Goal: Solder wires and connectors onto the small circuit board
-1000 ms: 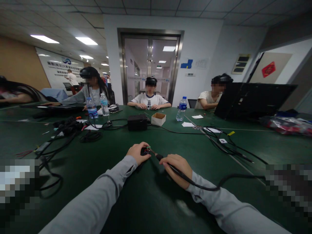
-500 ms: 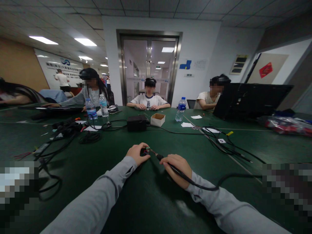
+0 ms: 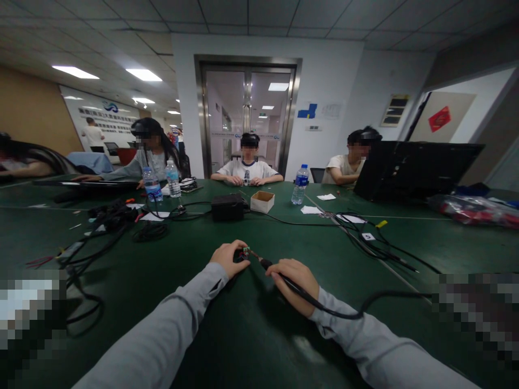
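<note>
Near the middle of the green table, my left hand [image 3: 228, 257] pinches a small green-and-red electronic part [image 3: 245, 250] between thumb and fingers. Dark material, partly covered by the hand, lies beneath that part. My right hand [image 3: 295, 282] is closed around the dark handle of a soldering iron [image 3: 265, 263], holding it like a pen. The iron's thin tip points up and left and reaches the part or stops just beside it; I cannot tell if they touch. Its black cable [image 3: 344, 312] runs back over my right wrist and off to the right.
Ahead stand a black box [image 3: 227, 207] and a small open carton [image 3: 263, 201]. A water bottle [image 3: 300, 185] is behind them, two more to the left. Tangled cables [image 3: 109, 219] lie left, other cords [image 3: 381, 246] right. A monitor [image 3: 417, 170] stands at far right. Several people sit around the table.
The view has tilted slightly, so the surroundings sit a little lower. Both hands keep their grips and hardly move.
</note>
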The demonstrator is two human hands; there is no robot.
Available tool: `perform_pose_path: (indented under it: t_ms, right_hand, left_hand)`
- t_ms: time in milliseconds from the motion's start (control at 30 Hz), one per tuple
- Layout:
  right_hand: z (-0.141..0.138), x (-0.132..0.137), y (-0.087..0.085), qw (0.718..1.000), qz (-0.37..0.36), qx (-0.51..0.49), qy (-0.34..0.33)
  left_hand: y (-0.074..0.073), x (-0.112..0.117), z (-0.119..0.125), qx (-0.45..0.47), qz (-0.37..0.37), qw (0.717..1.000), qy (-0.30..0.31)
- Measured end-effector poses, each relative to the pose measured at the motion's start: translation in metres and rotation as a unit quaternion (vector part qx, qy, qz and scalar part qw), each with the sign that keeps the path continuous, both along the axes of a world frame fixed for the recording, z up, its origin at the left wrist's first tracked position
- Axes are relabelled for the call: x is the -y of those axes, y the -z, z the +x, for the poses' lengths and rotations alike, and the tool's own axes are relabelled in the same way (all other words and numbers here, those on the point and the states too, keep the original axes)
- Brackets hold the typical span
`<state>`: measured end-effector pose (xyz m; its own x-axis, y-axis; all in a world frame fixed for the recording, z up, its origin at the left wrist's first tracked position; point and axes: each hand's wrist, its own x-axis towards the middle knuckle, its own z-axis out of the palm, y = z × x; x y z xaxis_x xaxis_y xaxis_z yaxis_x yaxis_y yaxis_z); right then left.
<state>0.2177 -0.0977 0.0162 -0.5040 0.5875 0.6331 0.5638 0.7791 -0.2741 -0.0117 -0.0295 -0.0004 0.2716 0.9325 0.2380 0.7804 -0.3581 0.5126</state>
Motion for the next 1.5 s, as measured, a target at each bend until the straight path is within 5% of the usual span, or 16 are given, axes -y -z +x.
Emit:
perform_pose_path:
  t_ms: [1500]
  right_hand:
    - [0.001,-0.001,0.002,1.0,0.006,-0.008,-0.006]
  left_hand:
    - [-0.0002,-0.001,0.0003,-0.002,-0.007,1.0,-0.001]
